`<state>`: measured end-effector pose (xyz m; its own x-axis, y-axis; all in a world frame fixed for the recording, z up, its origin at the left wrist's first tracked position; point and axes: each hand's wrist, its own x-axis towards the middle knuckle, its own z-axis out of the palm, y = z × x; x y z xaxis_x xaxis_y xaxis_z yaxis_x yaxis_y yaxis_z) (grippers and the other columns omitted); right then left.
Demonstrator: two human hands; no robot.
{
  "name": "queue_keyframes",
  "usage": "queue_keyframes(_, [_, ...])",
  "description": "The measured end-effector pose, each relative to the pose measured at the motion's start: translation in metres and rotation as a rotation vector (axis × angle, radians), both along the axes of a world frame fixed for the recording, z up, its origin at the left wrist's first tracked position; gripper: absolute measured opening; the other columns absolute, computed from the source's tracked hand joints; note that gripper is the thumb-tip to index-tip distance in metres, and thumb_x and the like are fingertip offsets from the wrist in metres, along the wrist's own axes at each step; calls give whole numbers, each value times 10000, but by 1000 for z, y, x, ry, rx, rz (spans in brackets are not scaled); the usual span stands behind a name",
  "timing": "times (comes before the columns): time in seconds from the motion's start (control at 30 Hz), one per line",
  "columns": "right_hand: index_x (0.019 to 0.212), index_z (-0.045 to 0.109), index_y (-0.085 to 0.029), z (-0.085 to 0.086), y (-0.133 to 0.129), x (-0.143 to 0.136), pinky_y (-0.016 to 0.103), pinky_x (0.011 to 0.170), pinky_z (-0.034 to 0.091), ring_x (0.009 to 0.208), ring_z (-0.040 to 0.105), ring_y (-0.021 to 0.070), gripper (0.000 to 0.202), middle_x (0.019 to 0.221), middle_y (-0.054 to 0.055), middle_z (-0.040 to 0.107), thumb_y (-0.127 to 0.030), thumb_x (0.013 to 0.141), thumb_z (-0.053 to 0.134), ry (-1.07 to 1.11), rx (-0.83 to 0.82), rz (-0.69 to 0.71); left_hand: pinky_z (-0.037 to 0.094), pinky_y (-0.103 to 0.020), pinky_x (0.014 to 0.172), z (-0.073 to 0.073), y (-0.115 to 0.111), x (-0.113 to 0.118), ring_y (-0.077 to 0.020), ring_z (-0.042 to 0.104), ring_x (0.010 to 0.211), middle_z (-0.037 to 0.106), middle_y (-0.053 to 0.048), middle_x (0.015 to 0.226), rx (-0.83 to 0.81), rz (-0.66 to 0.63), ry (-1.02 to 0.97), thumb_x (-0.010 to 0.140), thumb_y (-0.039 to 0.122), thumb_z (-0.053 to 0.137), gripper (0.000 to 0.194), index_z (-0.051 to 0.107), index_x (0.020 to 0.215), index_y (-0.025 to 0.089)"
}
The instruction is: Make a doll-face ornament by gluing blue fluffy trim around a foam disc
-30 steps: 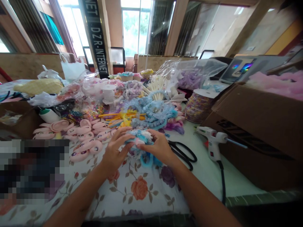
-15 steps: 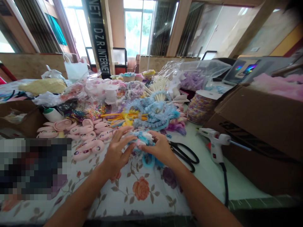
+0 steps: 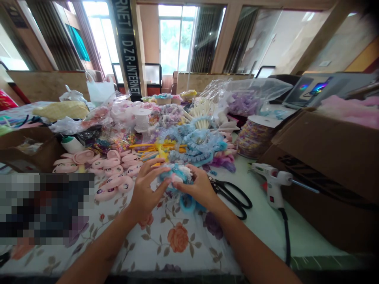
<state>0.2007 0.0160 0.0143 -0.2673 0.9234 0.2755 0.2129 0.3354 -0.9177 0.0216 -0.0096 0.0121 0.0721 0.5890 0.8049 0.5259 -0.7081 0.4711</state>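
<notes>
Over the flowered cloth (image 3: 177, 258), in the middle of the near part of the table, held between two hands: a fluffy blue piece (image 3: 177, 169), white fringe toward the right, a small pink bit (image 3: 177, 179) showing at the front. Left hand (image 3: 146, 189) narrow, thumb and fingers pinching from the left side; right hand (image 3: 201, 185) narrow too, thumb against the front beside the pink bit, fingers mostly hidden behind the fluff. Impossible to tell how firm the pinch. Compared with a second ago, same two-handed hold, only slightly farther left over the cloth, with more of the scissors (image 3: 220, 186) in sight past the right hand and the whole view swung a little leftward. From so small a shift, probably the same close fingerwork, with no reach for a tool and no letting go. Just below the hands, a blue ring (image 3: 186, 209). Right of the scissors, a glue gun (image 3: 274, 183), near a brown box (image 3: 325, 165). Beyond the left hand, pink pieces with eyes (image 3: 114, 170); straight ahead, yellow sticks (image 3: 142, 146) and heaped blue frill (image 3: 194, 140); off to the right, a multicoloured spool (image 3: 256, 136). Behind the heap, a white bag (image 3: 100, 94). Farthest back, a lettered pillar (image 3: 130, 51) and a bright window (image 3: 174, 39).
</notes>
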Motion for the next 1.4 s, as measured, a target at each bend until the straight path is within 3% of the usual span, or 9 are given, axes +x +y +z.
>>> queue_keyframes(0.27, [808,568,-196,3,-4,-4,255,634,428,679,548,162,286,745,-14,596,-397,692,734,-109,81,-104,519,-383,874,-2,1,-4,-217,585,1061,622,-71,1094,11,84,25,818,183,654,74,690,876,213])
queue_keyframes(0.53, [860,590,-207,-6,-3,-4,266,645,435,705,570,176,267,797,-7,631,-371,702,729,-160,137,-78,515,-360,868,-2,3,-1,-202,591,1028,637,-64,1049,-47,84,0,826,144,616,87,674,788,196])
queue_keyframes(0.93, [870,624,-199,-3,0,-4,279,645,459,714,592,193,301,793,3,655,-357,649,753,-95,58,-69,511,-380,886,-1,4,-4,-214,600,1021,648,-73,1055,-117,12,-34,862,209,608,101,700,819,206])
queue_keyframes(1.07, [910,632,-180,-9,3,-5,284,670,480,771,606,204,359,838,20,667,-370,637,767,-5,-24,-21,504,-387,899,0,2,-6,-199,598,1014,643,-64,1033,23,70,-40,886,174,570,147,688,953,230])
queue_keyframes(1.2, [909,629,-170,-15,6,-4,278,666,476,734,587,183,374,801,6,649,-375,633,778,42,-85,10,496,-414,929,-1,1,-6,-217,587,1056,645,-72,1046,210,140,139,850,125,597,190,675,985,234])
queue_keyframes(1.4, [883,623,-179,-17,6,-3,266,666,472,728,564,169,340,782,-8,619,-377,650,772,31,-69,50,510,-429,947,-3,2,-5,-226,578,1107,649,-74,1106,257,134,256,850,117,586,208,677,983,248])
